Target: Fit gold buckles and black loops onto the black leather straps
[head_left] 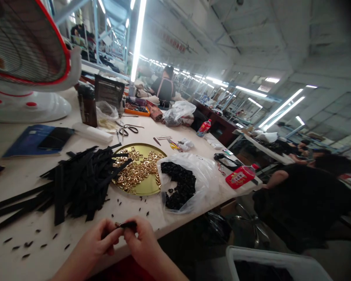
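A person's left hand (98,240) and right hand (140,242) are pinching a small black strap piece (128,224) between them, fingers clamped on it, just above the near edge of the table (61,234). They seem to be working its end, which is calling for a steady two-handed grip. Behind, a round gold tray (143,187) is holding gold buckles (134,169). A clear plastic bag (201,171) is holding small black parts (179,183). Black strips (82,179) are lying heaped against the tray.

The left hand (98,240) and right hand (140,242) meet low in the middle of the view, knuckles up. The fingers of each are curled inward, and thumbs and forefingers pinch tight toward each other, tips almost touching. The left forearm (71,269) and right forearm (166,271) rise from the bottom edge.
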Motion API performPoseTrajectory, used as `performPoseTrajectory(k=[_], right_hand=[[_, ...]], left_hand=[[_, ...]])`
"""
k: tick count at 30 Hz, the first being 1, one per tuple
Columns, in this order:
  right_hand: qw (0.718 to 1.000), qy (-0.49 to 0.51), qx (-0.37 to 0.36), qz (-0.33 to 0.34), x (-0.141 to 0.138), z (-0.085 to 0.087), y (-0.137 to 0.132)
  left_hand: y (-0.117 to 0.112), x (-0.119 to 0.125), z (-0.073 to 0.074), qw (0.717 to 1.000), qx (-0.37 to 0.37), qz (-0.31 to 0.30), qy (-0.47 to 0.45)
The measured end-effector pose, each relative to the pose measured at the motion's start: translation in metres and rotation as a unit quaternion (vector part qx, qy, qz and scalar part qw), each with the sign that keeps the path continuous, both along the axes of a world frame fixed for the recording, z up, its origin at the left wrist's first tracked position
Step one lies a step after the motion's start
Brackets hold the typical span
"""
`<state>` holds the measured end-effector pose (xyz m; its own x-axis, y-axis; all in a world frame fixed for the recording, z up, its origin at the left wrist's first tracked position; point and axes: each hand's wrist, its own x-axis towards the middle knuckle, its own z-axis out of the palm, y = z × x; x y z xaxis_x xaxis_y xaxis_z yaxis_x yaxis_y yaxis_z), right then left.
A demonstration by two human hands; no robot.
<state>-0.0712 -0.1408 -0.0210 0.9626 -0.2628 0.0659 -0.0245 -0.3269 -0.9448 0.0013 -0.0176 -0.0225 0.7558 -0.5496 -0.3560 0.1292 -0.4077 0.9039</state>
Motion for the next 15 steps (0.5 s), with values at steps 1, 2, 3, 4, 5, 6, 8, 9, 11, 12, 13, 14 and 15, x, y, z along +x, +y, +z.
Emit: performPoseTrajectory(k=[1, 2, 3, 4, 5, 6, 8, 9, 11, 12, 13, 14, 15], right_hand=[[1.000, 0.006, -0.006, 0.028, 0.000, 0.003, -0.003], [0.998, 0.013, -0.014, 0.056, -0.001, 0.006, -0.007], [0.996, 0.019, -0.025, 0.080, 0.000, 0.008, -0.014], [0.995, 0.023, -0.042, 0.091, 0.001, 0.010, -0.024], [0.994, 0.028, -0.071, 0.080, 0.003, 0.012, -0.037], [0.992, 0.037, -0.114, 0.050, 0.006, 0.013, -0.053], [0.966, 0.065, -0.241, -0.060, 0.017, 0.013, -0.092], [0.937, 0.095, -0.320, -0.101, 0.023, 0.012, -0.112], [0.919, 0.117, -0.354, -0.130, 0.034, 0.006, -0.146], [0.914, 0.125, -0.361, -0.133, 0.039, 0.002, -0.158], [0.914, 0.128, -0.361, -0.132, 0.043, -0.002, -0.167], [0.916, 0.127, -0.358, -0.130, 0.046, -0.006, -0.172], [0.918, 0.125, -0.354, -0.130, 0.048, -0.009, -0.175]], left_hand=[[0.000, 0.000, -0.003, 1.000, -0.006, 0.004, -0.014], [-0.001, 0.000, -0.007, 0.999, -0.013, 0.002, -0.029], [-0.002, 0.000, -0.009, 0.999, -0.014, -0.005, -0.041], [-0.002, 0.001, -0.011, 0.999, -0.007, -0.017, -0.046], [-0.002, 0.002, -0.013, 0.998, 0.005, -0.030, -0.046], [-0.002, 0.003, -0.014, 0.998, 0.020, -0.038, -0.045], [-0.003, 0.007, -0.015, 0.998, 0.042, -0.041, -0.037], [-0.004, 0.009, -0.015, 0.998, 0.044, -0.039, -0.036], [-0.006, 0.011, -0.013, 0.998, 0.043, -0.041, -0.037], [-0.008, 0.010, -0.012, 0.997, 0.041, -0.049, -0.037], [-0.009, 0.009, -0.010, 0.997, 0.039, -0.058, -0.036], [-0.009, 0.008, -0.008, 0.997, 0.039, -0.065, -0.036], [-0.009, 0.007, -0.006, 0.996, 0.039, -0.070, -0.035]])
